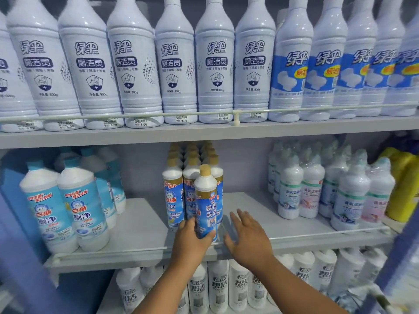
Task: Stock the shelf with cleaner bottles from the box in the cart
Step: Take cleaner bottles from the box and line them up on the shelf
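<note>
Gold-capped cleaner bottle (206,200) upright at near edge of middle shelf (140,225), fronting matching row. Left hand (192,236) wraps its base, likely steadying. Right hand (247,236) spread beside, holding nothing, ready as guard.

View: one head-worn, wide-angle camera; no second view shares the scene.
Position: directly in front of a store shelf unit, close.
Direction: forward and slightly down, facing the middle shelf (145,225).
Top of picture: the upper shelf (204,132) crosses at about eye level; its tall white bottles are cut off at the caps.
Bottom of picture: a lower shelf row seen from above.
Foreground: both forearms enter from the bottom edge, the left hand (192,240) and right hand (247,236) reaching centre.
Distortion: shelf edges bow toward the sides.
</note>
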A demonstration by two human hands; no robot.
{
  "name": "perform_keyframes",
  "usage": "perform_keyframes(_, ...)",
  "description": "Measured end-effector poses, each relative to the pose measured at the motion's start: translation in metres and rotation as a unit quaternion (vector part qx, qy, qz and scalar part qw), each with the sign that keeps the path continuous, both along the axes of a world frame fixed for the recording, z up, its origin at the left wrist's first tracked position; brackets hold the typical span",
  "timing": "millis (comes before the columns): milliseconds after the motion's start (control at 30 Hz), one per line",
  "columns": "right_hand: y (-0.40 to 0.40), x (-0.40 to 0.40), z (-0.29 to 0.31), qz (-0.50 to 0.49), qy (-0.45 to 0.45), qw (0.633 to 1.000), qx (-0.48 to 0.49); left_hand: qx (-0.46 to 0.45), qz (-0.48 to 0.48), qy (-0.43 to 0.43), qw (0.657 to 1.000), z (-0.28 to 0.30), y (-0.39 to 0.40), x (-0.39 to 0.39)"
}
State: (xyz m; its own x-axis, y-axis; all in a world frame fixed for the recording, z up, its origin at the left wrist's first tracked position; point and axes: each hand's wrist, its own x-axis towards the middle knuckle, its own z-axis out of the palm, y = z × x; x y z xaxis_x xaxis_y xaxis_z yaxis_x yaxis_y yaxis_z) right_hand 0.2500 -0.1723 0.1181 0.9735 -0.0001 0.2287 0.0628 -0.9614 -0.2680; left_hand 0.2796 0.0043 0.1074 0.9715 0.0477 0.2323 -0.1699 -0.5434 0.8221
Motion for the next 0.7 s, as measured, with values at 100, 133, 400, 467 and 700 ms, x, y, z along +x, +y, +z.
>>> perform_keyframes(100,-0.003,-0.003,0.002,-0.004,0.006,1.000,-0.007,0.001,0.003,0.011,1.000,0.001,-0.007,0.002)
perform_keyframes(133,-0.005,-0.003,0.002,-0.005,0.009,1.000,-0.008,-0.003,0.001,0.014,1.000,0.000,-0.009,0.003)
perform_keyframes(400,-0.010,-0.005,0.001,-0.008,0.022,1.000,0.002,0.014,-0.004,0.002,1.000,-0.003,-0.011,-0.005)
perform_keyframes(467,-0.009,-0.007,0.001,-0.008,0.020,1.000,0.006,0.012,-0.002,0.004,1.000,-0.003,-0.014,-0.005)
perform_keyframes(700,-0.010,-0.009,0.000,-0.005,0.021,1.000,-0.008,0.005,-0.002,0.021,1.000,-0.003,-0.023,-0.003)
